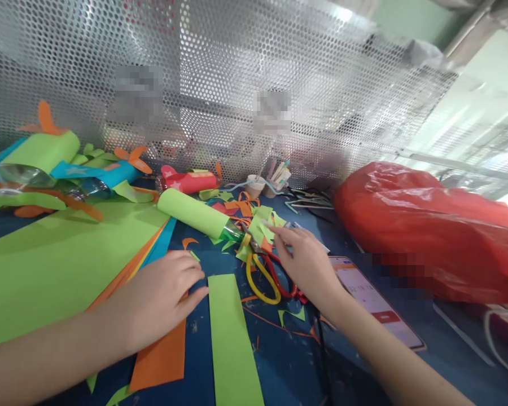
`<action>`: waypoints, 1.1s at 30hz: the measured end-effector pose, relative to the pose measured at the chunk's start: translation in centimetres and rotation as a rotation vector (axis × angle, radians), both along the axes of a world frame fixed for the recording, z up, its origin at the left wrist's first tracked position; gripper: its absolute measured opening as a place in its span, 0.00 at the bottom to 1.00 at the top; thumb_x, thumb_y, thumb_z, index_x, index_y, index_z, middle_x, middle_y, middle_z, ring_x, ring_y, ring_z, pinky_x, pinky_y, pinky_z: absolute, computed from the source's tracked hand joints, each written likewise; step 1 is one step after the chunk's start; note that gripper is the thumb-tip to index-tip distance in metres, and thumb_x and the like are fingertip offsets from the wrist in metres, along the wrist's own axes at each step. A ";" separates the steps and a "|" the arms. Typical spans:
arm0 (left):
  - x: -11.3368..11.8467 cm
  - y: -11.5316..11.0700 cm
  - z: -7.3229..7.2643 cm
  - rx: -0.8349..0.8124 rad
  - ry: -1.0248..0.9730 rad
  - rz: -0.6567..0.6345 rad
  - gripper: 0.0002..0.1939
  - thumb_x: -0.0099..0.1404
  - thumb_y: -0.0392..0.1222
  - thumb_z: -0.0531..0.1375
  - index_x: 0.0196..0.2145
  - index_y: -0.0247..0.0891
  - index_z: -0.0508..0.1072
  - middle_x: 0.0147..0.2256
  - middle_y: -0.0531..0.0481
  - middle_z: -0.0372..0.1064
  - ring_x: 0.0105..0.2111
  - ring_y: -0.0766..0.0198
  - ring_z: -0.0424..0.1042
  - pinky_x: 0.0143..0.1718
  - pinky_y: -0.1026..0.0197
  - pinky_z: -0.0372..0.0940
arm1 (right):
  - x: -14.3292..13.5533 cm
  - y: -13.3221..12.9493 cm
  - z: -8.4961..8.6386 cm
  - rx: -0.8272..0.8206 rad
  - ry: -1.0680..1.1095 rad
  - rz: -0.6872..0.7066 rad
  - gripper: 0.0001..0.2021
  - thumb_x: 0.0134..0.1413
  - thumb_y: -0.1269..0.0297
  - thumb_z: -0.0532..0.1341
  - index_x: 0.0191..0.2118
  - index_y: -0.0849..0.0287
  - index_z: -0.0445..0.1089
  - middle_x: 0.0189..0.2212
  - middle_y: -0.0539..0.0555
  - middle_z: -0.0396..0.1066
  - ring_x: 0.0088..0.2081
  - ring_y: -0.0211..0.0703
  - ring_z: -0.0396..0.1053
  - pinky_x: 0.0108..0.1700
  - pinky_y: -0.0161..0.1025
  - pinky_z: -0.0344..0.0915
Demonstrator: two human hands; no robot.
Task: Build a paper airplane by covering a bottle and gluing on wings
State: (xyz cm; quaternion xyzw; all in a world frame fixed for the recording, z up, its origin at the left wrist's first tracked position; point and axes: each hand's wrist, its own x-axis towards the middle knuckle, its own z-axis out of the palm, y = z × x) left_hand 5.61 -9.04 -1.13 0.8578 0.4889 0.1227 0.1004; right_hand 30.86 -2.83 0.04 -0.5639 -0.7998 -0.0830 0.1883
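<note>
My left hand (163,301) rests over an orange paper strip (163,361), its fingers loosely bent and the thumb apart, with nothing visible in it. Just right of the thumb lies a light-green paper strip (232,338). My right hand (307,262) is above the table with its index finger stretched toward green paper scraps (262,225). Beside and partly under it are scissors (265,279) with one yellow and one red handle loop. Their blades lie by the yellow cap of a bottle wrapped in green paper (195,214), which is on its side.
Paper-covered bottles with propeller-like pieces (110,175) stand at the back left, behind large green sheets (68,254). Cups of pens (275,180) stand at the back by a perforated metal screen (237,84). A phone (376,301) and a red plastic bag (427,225) are right.
</note>
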 end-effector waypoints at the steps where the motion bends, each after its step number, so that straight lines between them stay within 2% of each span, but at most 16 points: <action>1: 0.3 -0.1 0.2 -0.013 0.064 -0.019 0.19 0.69 0.47 0.50 0.42 0.34 0.77 0.45 0.37 0.74 0.50 0.43 0.67 0.50 0.42 0.63 | 0.1 0.3 -0.4 -0.022 -0.069 -0.002 0.17 0.61 0.71 0.51 0.51 0.64 0.70 0.36 0.61 0.75 0.40 0.52 0.69 0.46 0.46 0.62; 3: 0.9 -0.5 0.6 -0.044 0.156 -0.015 0.20 0.68 0.47 0.50 0.45 0.31 0.76 0.45 0.34 0.73 0.49 0.40 0.68 0.47 0.40 0.64 | 0.0 0.4 -1.1 -0.038 -0.142 -0.004 0.18 0.60 0.71 0.53 0.55 0.67 0.67 0.39 0.64 0.75 0.42 0.55 0.69 0.47 0.48 0.62; 6: 1.7 -0.6 1.1 -0.058 0.185 -0.011 0.28 0.68 0.54 0.47 0.51 0.28 0.71 0.45 0.30 0.71 0.48 0.38 0.67 0.47 0.39 0.64 | -0.6 -0.6 -1.0 -0.032 -0.212 -0.021 0.18 0.59 0.65 0.56 0.54 0.66 0.66 0.43 0.67 0.73 0.46 0.59 0.68 0.48 0.51 0.61; 9: 2.1 0.0 0.9 -0.032 0.159 -0.019 0.33 0.67 0.60 0.44 0.47 0.28 0.73 0.43 0.29 0.70 0.48 0.36 0.66 0.47 0.38 0.63 | -1.4 -2.1 -0.4 -0.164 -0.294 -0.102 0.17 0.60 0.58 0.57 0.46 0.67 0.70 0.33 0.67 0.75 0.36 0.56 0.73 0.37 0.45 0.65; 11: 2.3 0.6 0.5 -0.046 0.139 -0.013 0.29 0.63 0.61 0.51 0.42 0.30 0.74 0.42 0.31 0.69 0.47 0.35 0.66 0.45 0.39 0.63 | -1.6 -2.9 -0.2 -0.283 -0.260 -0.138 0.15 0.58 0.57 0.59 0.40 0.65 0.72 0.29 0.66 0.75 0.31 0.54 0.74 0.31 0.42 0.65; 13: 2.4 1.0 0.2 -0.072 0.104 -0.021 0.23 0.58 0.57 0.58 0.41 0.32 0.73 0.42 0.34 0.68 0.46 0.37 0.66 0.44 0.41 0.63 | -1.7 -3.1 -0.3 -0.341 -0.199 -0.139 0.12 0.56 0.59 0.60 0.36 0.65 0.72 0.28 0.66 0.75 0.30 0.54 0.74 0.30 0.41 0.64; 15: 2.5 1.1 -0.1 -0.096 0.058 -0.045 0.19 0.56 0.52 0.61 0.40 0.34 0.71 0.40 0.38 0.67 0.44 0.41 0.66 0.45 0.43 0.63 | -1.6 -2.9 -0.5 -0.366 -0.129 -0.132 0.09 0.56 0.62 0.60 0.32 0.64 0.71 0.28 0.66 0.75 0.31 0.55 0.74 0.30 0.41 0.63; 19: 2.3 1.2 -0.4 -0.183 -0.035 -0.061 0.14 0.55 0.47 0.61 0.37 0.37 0.68 0.39 0.44 0.65 0.43 0.47 0.65 0.44 0.47 0.63 | -1.1 -1.6 -0.3 -0.462 0.090 -0.121 0.12 0.52 0.62 0.60 0.20 0.58 0.65 0.21 0.59 0.71 0.27 0.52 0.72 0.29 0.40 0.60; 22: 2.0 1.5 -0.6 -0.240 -0.119 -0.031 0.24 0.53 0.45 0.62 0.48 0.37 0.66 0.45 0.42 0.64 0.50 0.46 0.63 0.48 0.47 0.61 | -0.7 -0.8 0.1 -0.602 0.315 -0.088 0.14 0.48 0.60 0.62 0.16 0.57 0.62 0.15 0.53 0.66 0.21 0.45 0.68 0.25 0.37 0.56; 24: 1.8 1.9 -0.7 -0.270 -0.142 -0.012 0.31 0.52 0.44 0.61 0.54 0.37 0.63 0.50 0.40 0.62 0.53 0.45 0.61 0.51 0.48 0.60 | -0.7 -0.7 0.0 -0.721 0.504 -0.053 0.13 0.47 0.60 0.61 0.18 0.58 0.63 0.14 0.50 0.65 0.18 0.39 0.63 0.22 0.35 0.55; 26: 1.5 2.1 -0.7 -0.302 -0.134 -0.003 0.32 0.52 0.44 0.61 0.55 0.37 0.64 0.50 0.40 0.62 0.52 0.45 0.63 0.50 0.48 0.61 | -1.0 -0.9 -0.3 -0.809 0.717 -0.016 0.11 0.49 0.59 0.59 0.21 0.59 0.64 0.17 0.49 0.66 0.18 0.36 0.62 0.21 0.33 0.56; 30: 1.1 2.4 -0.4 -0.293 -0.124 -0.032 0.22 0.50 0.43 0.61 0.45 0.40 0.69 0.43 0.44 0.66 0.44 0.48 0.67 0.43 0.51 0.63 | -2.0 -1.7 -1.2 -0.894 1.093 0.082 0.09 0.47 0.58 0.60 0.28 0.59 0.64 0.24 0.49 0.69 0.24 0.35 0.67 0.29 0.33 0.65; 33: 0.8 2.9 -0.1 -0.287 -0.199 -0.044 0.16 0.51 0.38 0.60 0.40 0.42 0.68 0.40 0.49 0.68 0.42 0.52 0.68 0.41 0.55 0.63 | -2.6 -1.9 -1.6 -0.932 1.263 0.126 0.15 0.39 0.62 0.66 0.34 0.58 0.64 0.30 0.50 0.71 0.28 0.36 0.71 0.35 0.35 0.69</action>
